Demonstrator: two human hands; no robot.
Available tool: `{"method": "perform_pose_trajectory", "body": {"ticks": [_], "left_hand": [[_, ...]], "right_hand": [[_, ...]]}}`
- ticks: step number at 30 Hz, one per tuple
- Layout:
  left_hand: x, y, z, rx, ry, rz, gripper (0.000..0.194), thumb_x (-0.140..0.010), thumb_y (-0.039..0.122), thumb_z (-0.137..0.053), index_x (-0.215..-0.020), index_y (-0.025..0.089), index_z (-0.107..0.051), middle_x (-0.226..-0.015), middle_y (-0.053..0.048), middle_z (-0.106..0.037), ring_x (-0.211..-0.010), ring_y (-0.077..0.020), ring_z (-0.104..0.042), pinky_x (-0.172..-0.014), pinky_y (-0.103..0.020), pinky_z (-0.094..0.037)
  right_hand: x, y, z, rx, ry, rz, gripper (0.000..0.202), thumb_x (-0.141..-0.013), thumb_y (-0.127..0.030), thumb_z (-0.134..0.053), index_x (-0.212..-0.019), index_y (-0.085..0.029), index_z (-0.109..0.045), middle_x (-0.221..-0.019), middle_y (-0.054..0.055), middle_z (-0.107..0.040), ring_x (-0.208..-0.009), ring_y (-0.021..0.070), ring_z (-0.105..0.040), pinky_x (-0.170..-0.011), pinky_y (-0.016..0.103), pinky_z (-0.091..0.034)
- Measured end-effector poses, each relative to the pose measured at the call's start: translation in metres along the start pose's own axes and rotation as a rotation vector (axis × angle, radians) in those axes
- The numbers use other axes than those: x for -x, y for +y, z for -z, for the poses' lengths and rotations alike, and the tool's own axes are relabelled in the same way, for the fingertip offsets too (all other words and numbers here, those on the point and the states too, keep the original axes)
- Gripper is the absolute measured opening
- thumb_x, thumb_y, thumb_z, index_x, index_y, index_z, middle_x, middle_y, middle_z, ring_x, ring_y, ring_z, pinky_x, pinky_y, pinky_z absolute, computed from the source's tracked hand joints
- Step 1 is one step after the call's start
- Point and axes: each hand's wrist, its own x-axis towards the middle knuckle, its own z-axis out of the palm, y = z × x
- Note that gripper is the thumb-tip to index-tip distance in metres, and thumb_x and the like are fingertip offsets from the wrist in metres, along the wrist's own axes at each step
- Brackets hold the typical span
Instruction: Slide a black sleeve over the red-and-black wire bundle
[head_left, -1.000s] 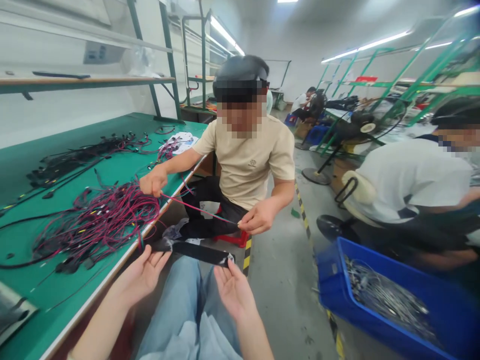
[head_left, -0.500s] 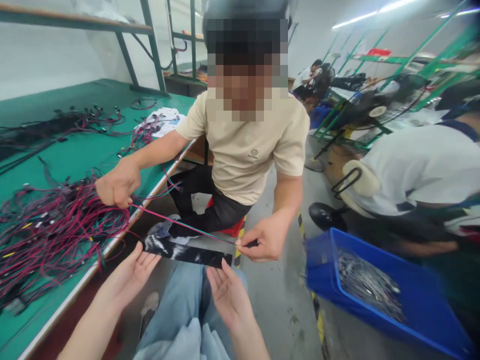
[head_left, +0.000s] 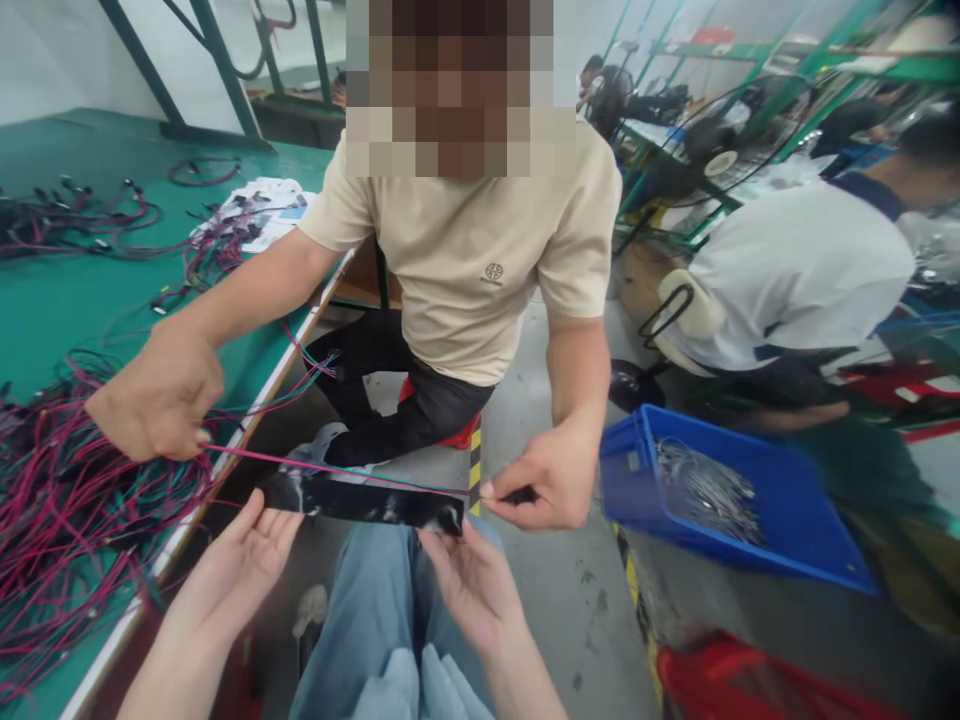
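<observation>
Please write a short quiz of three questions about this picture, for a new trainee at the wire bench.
1. True or false: the wearer's left hand and right hand stretch a black strip between their fingertips.
2. What does the co-worker in the beige shirt pull tight just above the strip?
A. a red and green wire pair
B. a metal chain
C. a paper tape
3. Fill in: the blue bin stands on the ____.

Key
1. True; both palms face up, one strip end at each hand.
2. A; it runs taut between the co-worker's two hands.
3. Floor.
</observation>
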Motion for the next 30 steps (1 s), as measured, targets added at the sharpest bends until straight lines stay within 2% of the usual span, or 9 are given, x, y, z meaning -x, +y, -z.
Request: {"method": "perform_pose_trajectory", "body": {"ticks": [3, 7, 10, 12, 14, 19, 22, 27, 30], "left_hand": [[0.001, 0.001, -0.003, -0.008, 0.013, -0.004, 0.037, -0.091, 0.022, -0.026, -0.075, 0.014, -0.058, -0.061, -0.001, -0.067, -0.058, -0.01, -0.065, -0.053, -0.019, -0.057], [0.0, 0.0, -0.007, -0.015, 0.003, 0.028, 0.037, -0.091, 0.02, -0.027, -0.076, 0.014, -0.059, -0.067, -0.002, -0.069, -0.062, -0.0101, -0.066, -0.057, -0.02, -0.057], [-0.005, -0.001, -0.008, -0.002, -0.028, 0.012, 0.034, -0.091, 0.022, -0.028, -0.092, 0.014, -0.061, -0.073, -0.003, -0.071, -0.07, -0.0111, -0.067, -0.06, -0.02, -0.056], [-0.008, 0.0, -0.008, 0.02, -0.061, -0.002, 0.033, -0.091, 0.022, -0.029, -0.106, 0.014, -0.057, -0.076, -0.005, -0.071, -0.074, -0.0122, -0.067, -0.062, -0.02, -0.056], [-0.008, 0.001, -0.008, 0.036, -0.091, 0.012, 0.034, -0.09, 0.022, -0.029, -0.112, 0.013, -0.054, -0.076, -0.006, -0.072, -0.074, -0.0135, -0.067, -0.062, -0.021, -0.056], [-0.004, 0.005, -0.012, 0.066, -0.109, 0.051, 0.036, -0.09, 0.021, -0.027, -0.087, 0.012, -0.063, -0.071, -0.007, -0.072, -0.067, -0.0148, -0.067, -0.059, -0.024, -0.057], [-0.007, 0.005, -0.011, 0.074, -0.14, 0.051, 0.038, -0.091, 0.021, -0.027, -0.083, 0.012, -0.063, -0.075, -0.008, -0.072, -0.071, -0.0154, -0.067, -0.062, -0.025, -0.057], [-0.015, 0.006, -0.005, 0.065, -0.174, 0.042, 0.034, -0.09, 0.023, -0.03, -0.111, 0.016, -0.055, -0.08, -0.007, -0.072, -0.077, -0.0153, -0.067, -0.066, -0.023, -0.057], [-0.017, 0.008, -0.001, 0.045, -0.213, 0.01, 0.035, -0.09, 0.024, -0.031, -0.117, 0.018, -0.052, -0.082, -0.007, -0.072, -0.077, -0.0158, -0.067, -0.066, -0.024, -0.057]], "right_hand": [[-0.002, -0.002, -0.003, 0.039, 0.087, 0.06, 0.003, -0.069, -0.008, -0.061, -0.072, -0.01, -0.061, -0.072, 0.005, -0.069, -0.075, 0.0121, -0.065, -0.077, 0.025, -0.054], [0.0, -0.001, -0.008, 0.097, 0.118, 0.219, 0.015, -0.064, -0.009, -0.066, -0.078, -0.013, -0.061, -0.079, 0.004, -0.07, -0.079, 0.0156, -0.065, -0.075, 0.031, -0.055], [0.001, 0.0, -0.012, 0.107, 0.102, 0.266, 0.022, -0.063, -0.011, -0.067, -0.084, -0.014, -0.061, -0.08, 0.004, -0.07, -0.08, 0.0161, -0.065, -0.075, 0.032, -0.055], [0.001, 0.001, -0.014, 0.097, 0.107, 0.266, 0.025, -0.062, -0.011, -0.068, -0.086, -0.015, -0.061, -0.082, 0.003, -0.07, -0.081, 0.0162, -0.065, -0.075, 0.032, -0.055], [0.001, 0.001, -0.015, 0.078, 0.117, 0.266, 0.028, -0.061, -0.01, -0.069, -0.087, -0.017, -0.061, -0.084, 0.002, -0.07, -0.082, 0.0167, -0.065, -0.074, 0.032, -0.056], [0.001, -0.001, -0.019, 0.077, 0.106, 0.261, 0.023, -0.061, -0.01, -0.069, -0.081, -0.017, -0.06, -0.081, 0.001, -0.07, -0.079, 0.0158, -0.065, -0.073, 0.03, -0.056], [0.0, -0.002, -0.02, 0.08, 0.118, 0.248, 0.024, -0.061, -0.009, -0.069, -0.082, -0.017, -0.06, -0.079, 0.0, -0.07, -0.078, 0.0152, -0.066, -0.073, 0.03, -0.056], [0.0, -0.003, -0.02, 0.088, 0.12, 0.245, 0.036, -0.06, -0.009, -0.069, -0.093, -0.019, -0.057, -0.092, 0.001, -0.068, -0.082, 0.0165, -0.065, -0.072, 0.03, -0.057], [0.001, -0.002, -0.019, 0.08, 0.127, 0.239, 0.04, -0.059, -0.009, -0.069, -0.095, -0.019, -0.056, -0.094, 0.001, -0.068, -0.083, 0.0178, -0.065, -0.073, 0.03, -0.056]]}}
